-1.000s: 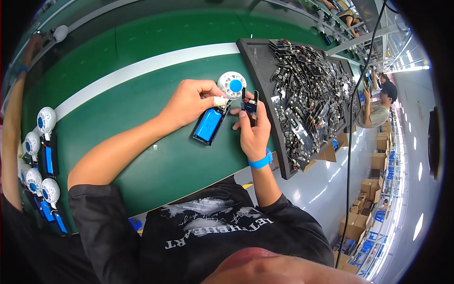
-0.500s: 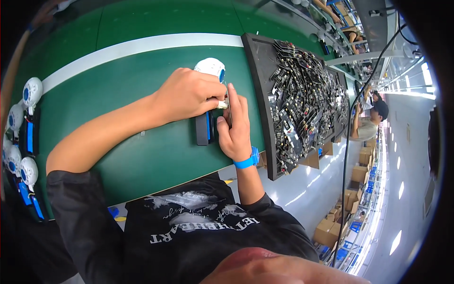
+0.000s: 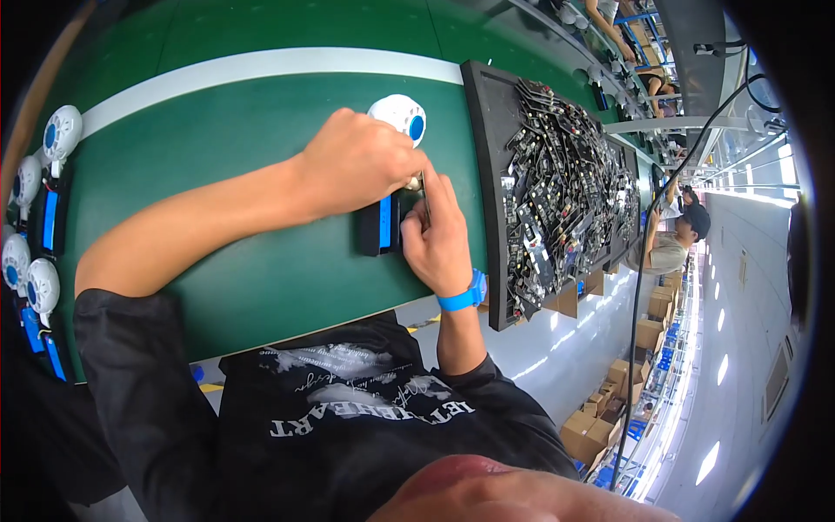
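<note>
Close together over the green work mat, my two hands meet beside a white round-headed device point(image 3: 397, 111) with a blue disc. Below its head, a black part with a blue panel point(image 3: 385, 224) lies on the mat; the join is hidden by my left hand. My left hand point(image 3: 361, 165) is closed, its fingertips pinched near a small pale piece point(image 3: 413, 184) and touching my right fingers; what it grips is hidden. A thin flat piece point(image 3: 425, 202), seen edge-on, is held between the thumb and fingers of my right hand point(image 3: 439, 239).
A black tray point(image 3: 487, 187) heaped with small circuit boards point(image 3: 565, 187) stands right of my hands. Several similar white devices point(image 3: 63, 132) line the left edge. Cardboard boxes point(image 3: 587, 432) and a person in a dark cap point(image 3: 693, 222) are farther right.
My left hand has turned slightly, and its fingertips have come right against my right fingers. The view has shifted a little; the thin piece stays in my right hand.
</note>
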A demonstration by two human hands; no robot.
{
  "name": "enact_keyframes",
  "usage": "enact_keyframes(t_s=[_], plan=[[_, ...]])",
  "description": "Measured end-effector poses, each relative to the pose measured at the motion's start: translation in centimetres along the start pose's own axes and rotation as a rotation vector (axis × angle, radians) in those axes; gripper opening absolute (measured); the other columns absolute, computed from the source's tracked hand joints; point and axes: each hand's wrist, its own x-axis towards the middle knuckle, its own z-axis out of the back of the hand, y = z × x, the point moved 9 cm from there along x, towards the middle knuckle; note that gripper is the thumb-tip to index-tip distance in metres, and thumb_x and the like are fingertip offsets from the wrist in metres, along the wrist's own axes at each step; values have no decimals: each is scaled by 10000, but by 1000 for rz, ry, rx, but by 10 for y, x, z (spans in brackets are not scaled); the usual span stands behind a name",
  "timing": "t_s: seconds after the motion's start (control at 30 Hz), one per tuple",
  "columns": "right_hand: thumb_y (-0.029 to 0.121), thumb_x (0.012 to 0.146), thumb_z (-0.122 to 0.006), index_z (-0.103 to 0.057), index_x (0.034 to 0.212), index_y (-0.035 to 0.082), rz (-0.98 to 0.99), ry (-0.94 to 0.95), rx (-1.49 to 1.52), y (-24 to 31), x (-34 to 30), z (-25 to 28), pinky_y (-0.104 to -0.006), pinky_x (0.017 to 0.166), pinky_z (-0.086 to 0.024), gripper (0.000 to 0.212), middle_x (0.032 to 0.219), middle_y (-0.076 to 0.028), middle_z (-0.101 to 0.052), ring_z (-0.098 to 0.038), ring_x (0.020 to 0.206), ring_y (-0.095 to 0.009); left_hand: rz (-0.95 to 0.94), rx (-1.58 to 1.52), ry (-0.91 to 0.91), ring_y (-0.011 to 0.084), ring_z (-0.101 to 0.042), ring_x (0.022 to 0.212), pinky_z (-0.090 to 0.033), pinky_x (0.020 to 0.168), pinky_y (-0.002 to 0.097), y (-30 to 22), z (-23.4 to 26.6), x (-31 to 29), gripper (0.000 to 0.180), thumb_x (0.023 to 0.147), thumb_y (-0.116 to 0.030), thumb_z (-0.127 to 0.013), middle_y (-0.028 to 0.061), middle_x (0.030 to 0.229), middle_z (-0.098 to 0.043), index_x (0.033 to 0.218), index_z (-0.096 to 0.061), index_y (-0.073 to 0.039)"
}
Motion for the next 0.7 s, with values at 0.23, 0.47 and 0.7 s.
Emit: enact_keyframes(t_s=[0.23,0.47,0.7], plan=[[-121,816,-527,-451,1485,-34,-13,68,7,7,-6,-1,-333,641,-473,678,961,-144,-526,-518,682,-218,-9,-45,17,225,-701,713,-506,523,377,0,-3,-7,178,723,-200,-787,15,720,-678,700,-635,-110],[39,854,-674,-403,1555,19,-80,30,176,2,-13,19,-341,728,-507,752,1062,-151,-591,-572,764,-240,-161,-179,154,340,-583,1232,-515,893,437,4,-3,26,347,778,-347,-802,73,1309,-613,938,-630,-93],[107,944,-676,-536,1475,76,-213,-227,-424,-34,-33,126,-391,982,-513,551,1258,-169,-665,-641,1105,-379,41,-294,418,348,-645,1020,-511,808,454,55,-37,43,374,852,-377,-753,101,1108,-650,1028,-585,-94]])
